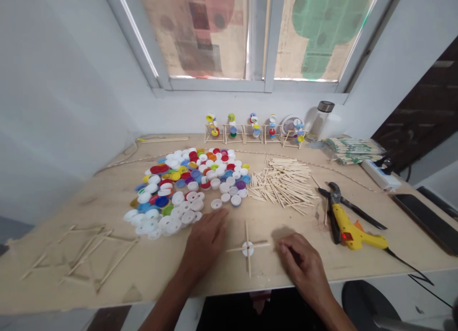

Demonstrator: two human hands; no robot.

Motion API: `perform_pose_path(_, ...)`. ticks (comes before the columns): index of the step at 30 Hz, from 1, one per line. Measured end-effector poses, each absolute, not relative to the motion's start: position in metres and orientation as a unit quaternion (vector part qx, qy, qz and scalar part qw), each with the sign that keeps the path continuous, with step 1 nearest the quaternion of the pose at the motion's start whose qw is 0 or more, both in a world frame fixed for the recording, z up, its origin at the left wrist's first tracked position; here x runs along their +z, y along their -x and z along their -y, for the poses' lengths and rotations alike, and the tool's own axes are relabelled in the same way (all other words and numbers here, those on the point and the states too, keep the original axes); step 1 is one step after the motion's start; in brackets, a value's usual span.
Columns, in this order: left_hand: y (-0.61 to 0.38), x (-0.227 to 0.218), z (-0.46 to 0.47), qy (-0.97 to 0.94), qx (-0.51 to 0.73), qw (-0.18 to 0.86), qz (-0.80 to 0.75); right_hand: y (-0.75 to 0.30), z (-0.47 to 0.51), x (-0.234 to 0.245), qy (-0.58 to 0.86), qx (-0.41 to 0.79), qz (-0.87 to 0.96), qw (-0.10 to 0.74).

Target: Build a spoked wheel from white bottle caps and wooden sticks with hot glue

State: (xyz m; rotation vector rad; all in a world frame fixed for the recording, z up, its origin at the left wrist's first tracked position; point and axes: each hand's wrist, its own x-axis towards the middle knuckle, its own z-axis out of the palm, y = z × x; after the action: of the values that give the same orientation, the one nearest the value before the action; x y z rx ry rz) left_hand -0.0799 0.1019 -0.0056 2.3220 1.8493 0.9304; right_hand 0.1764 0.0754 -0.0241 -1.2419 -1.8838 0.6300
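A cross of wooden sticks [246, 228] lies on the table with a white bottle cap [247, 248] at its centre. Left of it, my left hand [207, 235] rests palm down, fingers stretched forward beside the near edge of the cap pile; I see nothing held in it. My right hand [304, 264] lies to the right of the cross, apart from it, its fingers loosely curled with nothing visible between them. Ahead spreads a pile of coloured bottle caps [175, 175], mostly white. A heap of short wooden sticks [286, 183] is to its right.
Right on the table [161, 269] lie pliers [358, 211], a yellow glue gun [352, 231], a phone [425, 221] and a power strip [381, 174]. Stick frames [86, 254] lie left. Several cap-and-stick models [233, 130], a small fan [289, 123] and a bottle [320, 121] line the back.
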Motion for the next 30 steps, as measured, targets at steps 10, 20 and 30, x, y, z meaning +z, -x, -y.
perform_pose_path(10,0.075,0.003,-0.056,-0.756,0.262,0.121,-0.588,-0.175,-0.074,-0.022,0.486,0.253,0.742,0.387)
perform_pose_path(20,0.061,-0.006,-0.03,-0.719,0.328,0.169,-0.589,-0.175,-0.076,-0.018,0.489,0.239,0.748,0.379)
perform_pose_path(30,0.067,-0.018,-0.072,-0.794,0.328,-0.017,-0.512,-0.178,-0.085,-0.015,0.489,0.251,0.749,0.37)
